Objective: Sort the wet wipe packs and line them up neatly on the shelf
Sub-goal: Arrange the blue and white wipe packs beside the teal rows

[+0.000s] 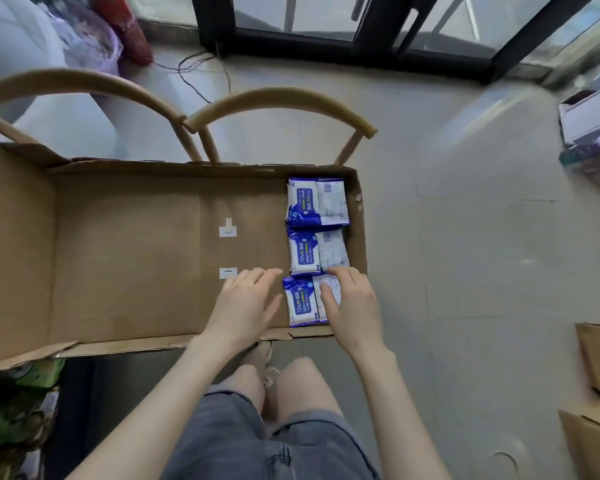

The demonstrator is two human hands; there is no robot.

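The left hand (248, 303) lies open-palmed on the cardboard box (125, 244) floor, gripping nothing. Just right, the nearest wet wipe packs (300, 303) end a three-pair column along the box's right wall, the right hand (349, 306) pressing spread fingers on them.

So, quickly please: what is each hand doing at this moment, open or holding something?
Left hand: open, fingers spread flat on the cardboard box, holding nothing.
Right hand: open, fingers resting on the nearest wipe pack, no closed grip.
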